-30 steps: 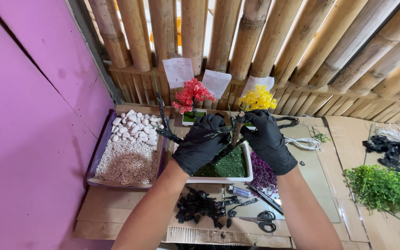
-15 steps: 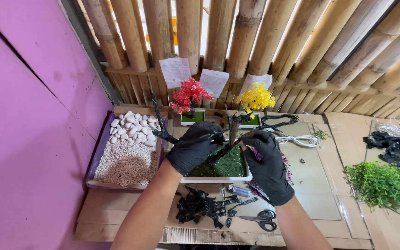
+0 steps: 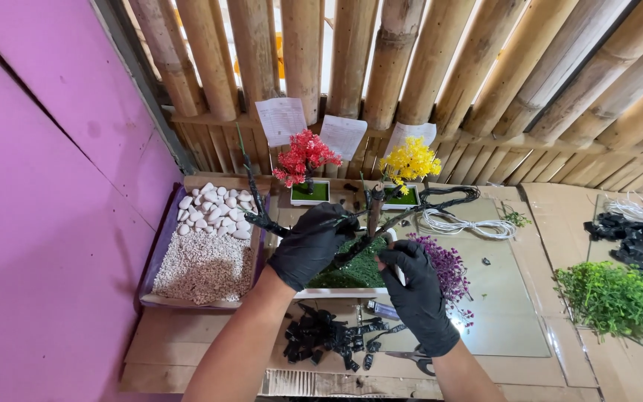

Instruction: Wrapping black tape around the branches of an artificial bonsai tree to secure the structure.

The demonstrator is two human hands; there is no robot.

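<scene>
Head view: over the white tray [image 3: 314, 292] of green moss, two black-gloved hands hold one dark bare-branched tree [image 3: 372, 212]. The left hand [image 3: 312, 244] is closed around its lower branches; the right hand [image 3: 415, 286], fingers curled, grips the trunk base just above the tray. Left of the tray lies one box of stones [image 3: 204, 249]. Behind it stand two small trees, one red [image 3: 304, 158], one yellow [image 3: 409, 162]. Right of it lies one purple sprig [image 3: 446, 266].

Black gloves [image 3: 314, 246], red tree [image 3: 303, 158], yellow tree [image 3: 409, 160], purple sprigs [image 3: 444, 264], white stones [image 3: 213, 208], pink wall [image 3: 39, 186].
</scene>
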